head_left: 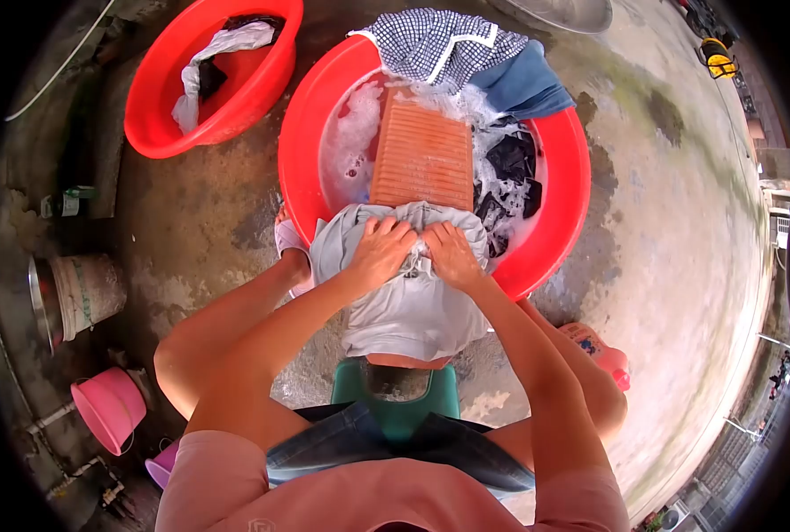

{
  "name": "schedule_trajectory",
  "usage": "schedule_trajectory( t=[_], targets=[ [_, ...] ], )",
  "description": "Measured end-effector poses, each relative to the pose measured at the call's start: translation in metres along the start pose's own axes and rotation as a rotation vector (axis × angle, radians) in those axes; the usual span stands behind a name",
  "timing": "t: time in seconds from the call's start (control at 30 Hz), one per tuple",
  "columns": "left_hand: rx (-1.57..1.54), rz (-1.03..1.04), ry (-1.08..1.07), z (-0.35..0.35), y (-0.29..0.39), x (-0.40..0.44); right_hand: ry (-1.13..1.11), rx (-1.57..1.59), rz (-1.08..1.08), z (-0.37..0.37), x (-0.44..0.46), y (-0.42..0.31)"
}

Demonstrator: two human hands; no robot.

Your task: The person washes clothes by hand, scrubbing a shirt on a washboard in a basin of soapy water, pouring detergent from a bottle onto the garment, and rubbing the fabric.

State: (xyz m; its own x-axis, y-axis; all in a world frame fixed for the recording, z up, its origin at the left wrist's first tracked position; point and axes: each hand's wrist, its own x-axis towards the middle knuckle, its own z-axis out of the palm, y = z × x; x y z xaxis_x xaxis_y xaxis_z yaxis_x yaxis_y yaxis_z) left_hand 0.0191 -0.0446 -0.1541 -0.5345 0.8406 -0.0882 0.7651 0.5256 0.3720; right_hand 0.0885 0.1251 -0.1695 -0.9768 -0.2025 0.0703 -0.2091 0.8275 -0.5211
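Light grey drawstring shorts (417, 310) lie draped over the near end of a brown ridged washboard (423, 151). My left hand (384, 253) grips the waistband on its left side, fingers curled into the cloth. Close beside it, my right hand (451, 254) has its fingers closed on the same waistband, near the drawstring. The washboard leans in a large red basin (568, 222) of sudsy water. Dark wet clothes (512, 160) float at its right. A checked cloth (430, 44) and a blue denim piece (523, 84) hang over the far rim.
A second red basin (142, 124) at the upper left holds grey and black clothes. At the left are a white bucket (91, 293) and a pink bucket (111, 410). A green stool (396, 417) stands between my knees, and a pinkish-red container (601, 350) by my right leg.
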Motion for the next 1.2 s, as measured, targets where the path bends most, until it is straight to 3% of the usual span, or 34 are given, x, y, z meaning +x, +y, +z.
schedule_trajectory(
  t=[0.03,0.07,0.2,0.3,0.4,0.5,0.6,0.7,0.8,0.9,0.93,0.97,1.03,1.07,1.1,1.2],
  targets=[
    [-0.001,0.013,-0.048,0.003,-0.003,0.004,-0.026,-0.008,-0.004,0.005,0.000,0.004],
    [-0.016,0.032,-0.012,-0.002,-0.007,0.016,0.086,-0.037,-0.034,0.009,0.006,0.010],
    [-0.050,-0.094,-0.017,0.013,-0.020,0.040,0.045,-0.120,0.203,0.014,0.021,0.018],
    [-0.182,-0.108,0.148,0.014,-0.022,0.032,-0.003,-0.052,0.295,0.010,0.028,0.021],
    [-0.258,-0.290,0.618,0.004,-0.013,0.003,0.083,0.163,0.521,0.029,0.030,0.048],
    [-0.062,-0.242,0.439,-0.017,-0.007,-0.067,-0.042,0.281,0.678,0.015,0.038,0.046],
    [-0.237,-0.369,0.381,-0.007,-0.024,-0.091,0.006,0.332,0.524,0.001,0.032,0.023],
    [-0.289,-0.809,0.127,-0.055,-0.025,-0.069,0.020,0.337,0.427,-0.003,0.018,0.016],
    [-0.656,-0.599,0.528,-0.103,-0.016,-0.034,-0.051,0.529,0.544,0.009,0.013,0.033],
    [-0.858,-0.404,0.471,-0.098,0.003,0.008,0.243,1.052,0.640,-0.003,0.006,0.032],
    [-0.664,-0.339,0.323,-0.087,0.009,0.015,0.158,1.022,0.728,-0.013,0.001,0.028],
    [-0.469,-0.274,0.177,-0.067,0.015,0.018,0.210,0.661,0.538,-0.008,-0.007,0.023],
    [-0.125,-0.406,-0.006,-0.006,0.035,0.009,0.291,-0.060,0.148,0.009,-0.017,0.016],
    [-0.069,-0.395,-0.098,0.007,0.040,0.006,0.289,-0.114,0.155,0.010,-0.016,0.010],
    [-0.002,-0.319,0.118,0.018,0.040,0.005,0.283,-0.163,0.164,0.009,-0.015,0.000],
    [-0.108,-0.275,0.004,0.024,0.010,0.026,0.198,-0.157,0.238,0.012,0.002,0.001]
  ],
)
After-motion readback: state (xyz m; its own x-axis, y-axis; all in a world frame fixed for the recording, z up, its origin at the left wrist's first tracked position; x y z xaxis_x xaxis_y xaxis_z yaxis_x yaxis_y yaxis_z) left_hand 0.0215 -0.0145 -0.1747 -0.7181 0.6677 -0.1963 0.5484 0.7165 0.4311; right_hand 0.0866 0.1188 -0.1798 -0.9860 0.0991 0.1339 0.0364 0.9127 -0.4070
